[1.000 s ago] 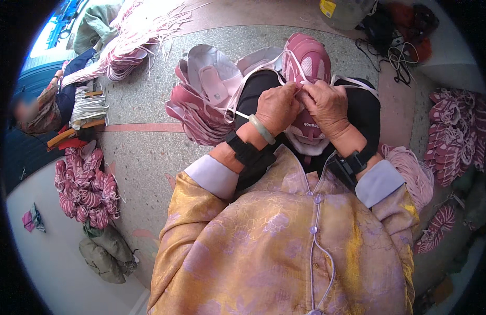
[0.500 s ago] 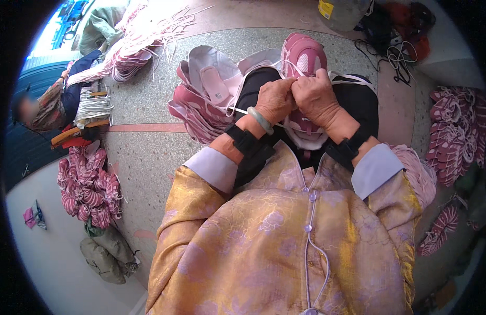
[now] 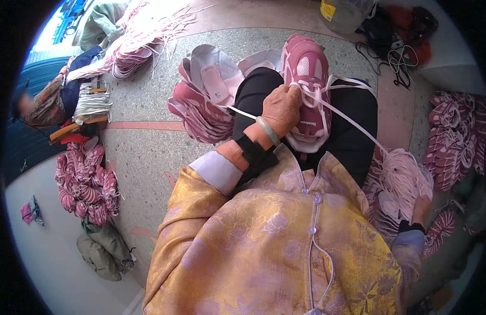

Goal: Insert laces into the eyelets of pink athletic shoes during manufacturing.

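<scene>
A pink sneaker (image 3: pixel 312 68) with pale mesh panels lies across my lap, toe pointing away from me. My left hand (image 3: pixel 281 107) is closed on the left edge of its lacing area, fingers curled over it. A pale pink shoelace (image 3: pixel 353 122) runs from the sneaker toward a thick bundle of pale pink shoelaces (image 3: pixel 403 176) beside my right leg. At that bundle's right side is my right hand (image 3: pixel 422 209), its fingertips partly hidden among the strands. A white lace end (image 3: pixel 242 112) sticks out left of my left hand.
Stacked pink shoe uppers (image 3: pixel 201 115) lie left of my knee. More piles of pink shoes (image 3: pixel 88 184) (image 3: pixel 456 136) stand at far left and right. A person (image 3: pixel 48 105) sits at upper left by white laces (image 3: pixel 92 104). A clear container (image 3: pixel 345 16) stands ahead.
My right hand has left the sneaker and moved down right to the shoelace bundle. My left hand has shifted slightly, staying at the sneaker. A lace now stretches rightward from the sneaker.
</scene>
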Available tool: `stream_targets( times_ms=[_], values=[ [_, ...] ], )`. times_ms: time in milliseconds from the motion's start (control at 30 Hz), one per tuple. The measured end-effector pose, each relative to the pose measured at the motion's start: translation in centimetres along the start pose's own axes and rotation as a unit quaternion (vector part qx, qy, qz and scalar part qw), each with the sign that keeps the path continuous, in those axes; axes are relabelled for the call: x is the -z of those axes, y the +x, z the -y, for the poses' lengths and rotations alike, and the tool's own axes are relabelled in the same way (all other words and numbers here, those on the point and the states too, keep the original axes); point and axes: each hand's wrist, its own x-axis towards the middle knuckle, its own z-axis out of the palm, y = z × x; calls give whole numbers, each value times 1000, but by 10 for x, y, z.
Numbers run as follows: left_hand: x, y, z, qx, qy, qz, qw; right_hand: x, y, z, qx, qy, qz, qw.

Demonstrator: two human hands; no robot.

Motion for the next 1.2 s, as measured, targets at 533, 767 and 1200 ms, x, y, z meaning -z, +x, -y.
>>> stream_targets(
  times_ms=[533,767,1200],
  values=[
    [46,22,-14,-29,-239,-19,970,154,-144,453,587,318,-162,726],
    [58,19,-9,-15,17,137,990,145,-157,476,545,327,-85,767],
    [61,36,-3,52,-398,182,898,147,-153,483,511,463,-35,723]
  ],
)
